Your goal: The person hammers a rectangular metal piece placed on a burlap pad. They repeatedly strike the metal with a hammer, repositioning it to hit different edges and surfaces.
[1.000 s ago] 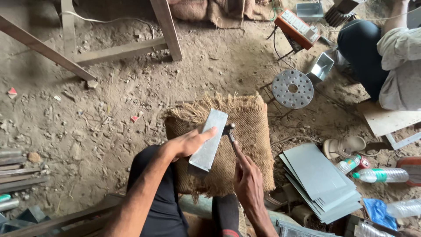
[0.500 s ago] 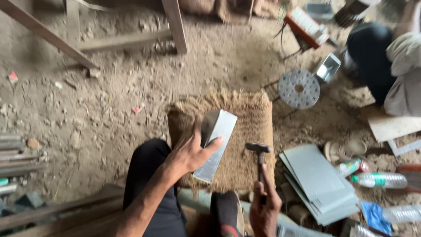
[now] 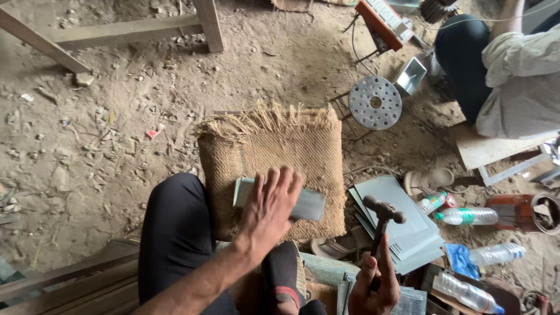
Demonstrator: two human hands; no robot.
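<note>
Left hand (image 3: 269, 207), seen from the head camera at lower centre of the frame, lies flat with its fingers spread and apart, palm down on a grey metal sheet piece (image 3: 308, 204). That piece rests crosswise on a burlap sack pad (image 3: 274, 149), which sits on the dirt floor (image 3: 105, 134) in the middle of the frame, its frayed edge toward the top. The piece shows on both sides of the hand, a short end at the left and a longer end at the right. Right hand (image 3: 373, 286), at the bottom edge right of centre, is closed around the handle of a small hammer (image 3: 382, 219); the hammer's head points up and is raised off the pad, just right of the sheet piece and over a stack of grey metal sheets (image 3: 402, 224). The person's knee in dark trousers (image 3: 175, 233) is just left of the pad.

Right of the stack lie several plastic bottles (image 3: 469, 217) and a blue scrap. A round perforated metal disc (image 3: 375, 102) stands above the pad's upper right corner, near a small open metal box (image 3: 411, 76). In the upper right of the frame another person (image 3: 513, 76) sits in a light shirt and dark trousers, beside a wooden board. Wooden frame legs (image 3: 207, 23) cross the upper left.
</note>
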